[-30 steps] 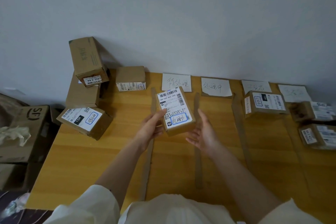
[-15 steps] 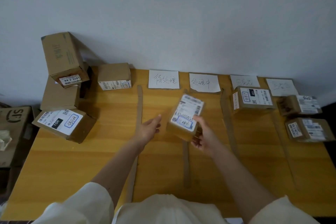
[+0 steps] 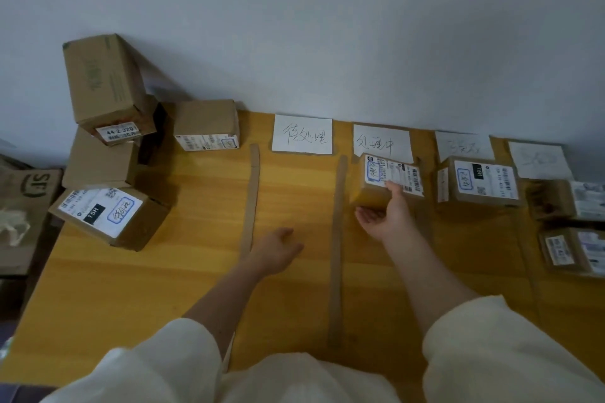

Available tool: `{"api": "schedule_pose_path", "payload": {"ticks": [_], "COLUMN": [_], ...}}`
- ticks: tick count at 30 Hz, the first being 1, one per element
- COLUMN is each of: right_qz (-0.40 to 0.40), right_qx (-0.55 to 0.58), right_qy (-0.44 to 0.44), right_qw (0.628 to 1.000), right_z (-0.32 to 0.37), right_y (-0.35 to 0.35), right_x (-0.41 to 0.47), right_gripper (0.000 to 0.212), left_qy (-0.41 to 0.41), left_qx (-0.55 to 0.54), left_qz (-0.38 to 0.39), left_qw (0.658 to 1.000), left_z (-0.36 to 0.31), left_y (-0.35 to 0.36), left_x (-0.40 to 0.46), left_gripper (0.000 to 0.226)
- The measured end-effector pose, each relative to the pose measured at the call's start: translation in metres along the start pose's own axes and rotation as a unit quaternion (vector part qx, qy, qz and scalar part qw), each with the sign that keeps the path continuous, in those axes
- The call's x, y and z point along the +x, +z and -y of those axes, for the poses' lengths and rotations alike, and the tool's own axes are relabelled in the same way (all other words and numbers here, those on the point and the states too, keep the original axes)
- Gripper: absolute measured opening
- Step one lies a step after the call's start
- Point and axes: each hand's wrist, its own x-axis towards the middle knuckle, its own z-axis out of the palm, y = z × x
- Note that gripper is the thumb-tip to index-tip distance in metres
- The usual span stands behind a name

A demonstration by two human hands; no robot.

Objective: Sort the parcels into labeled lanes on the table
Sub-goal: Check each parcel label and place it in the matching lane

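A yellow wooden worktop point(image 3: 183, 275) stands against a pale wall point(image 3: 327, 26), split into lanes by brown cardboard strips; two strips show clearly, the left strip point(image 3: 250, 203) and the middle strip point(image 3: 336, 239), while fainter ones farther right are hard to count. At the worktop's far left corner lies a heap of four unsorted brown cardboard parcels: a tall tilted carton point(image 3: 108, 88) atop a plain box point(image 3: 98, 163), a low box with a white "15H" label point(image 3: 108, 216) in front, and a squat box point(image 3: 206, 124) beside the wall. Four white paper lane signs with handwritten characters line the back edge: first sign point(image 3: 302, 134), second sign point(image 3: 381, 142), third sign point(image 3: 463, 145) and fourth sign point(image 3: 538, 159), the last two too faint to read. The small brown cardboard parcel with a white barcode label and a blue-ringed stamp point(image 3: 384, 185) sits in the second lane, just below the second sign. The right hand point(image 3: 388, 214) cups its near side, thumb on the label and fingers curled beneath. The left hand point(image 3: 278, 250) hovers loosely spread and empty over the first lane. One labelled brown parcel point(image 3: 479, 181) occupies the third lane; two more, the rear box point(image 3: 569, 199) and the front box point(image 3: 573, 250), lie at the right edge. Cream sleeves point(image 3: 491, 353) frame the bottom.
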Motion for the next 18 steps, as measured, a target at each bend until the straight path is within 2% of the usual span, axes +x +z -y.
{"api": "schedule_pose_path", "payload": {"ticks": [6,10,14,18], "right_qz": [-0.008,-0.03,-0.038,0.028], "right_qx": [-0.01,-0.045,-0.188,-0.328], "right_qy": [0.002,-0.008,-0.004,-0.026], "right_qw": [1.0,0.998,0.981,0.944], "right_z": [0.0,-0.005,-0.031,-0.072], "right_y": [0.0,-0.004,0.006,0.036], "right_x": [0.017,0.009,-0.009,-0.027], "right_gripper": [0.063,0.059,0.04,0.026], "left_qy": [0.001,0.008,0.019,0.001], "left_qx": [-0.01,-0.031,-0.089,-0.151], "left_qz": [0.003,-0.012,-0.071,-0.153], "left_qw": [1.0,0.999,0.993,0.977], "left_z": [0.008,0.011,0.016,0.033], "left_y": [0.001,0.0,-0.007,-0.024], "left_x": [0.004,0.005,-0.002,-0.014], "left_gripper": [0.061,0.058,0.049,0.039]}}
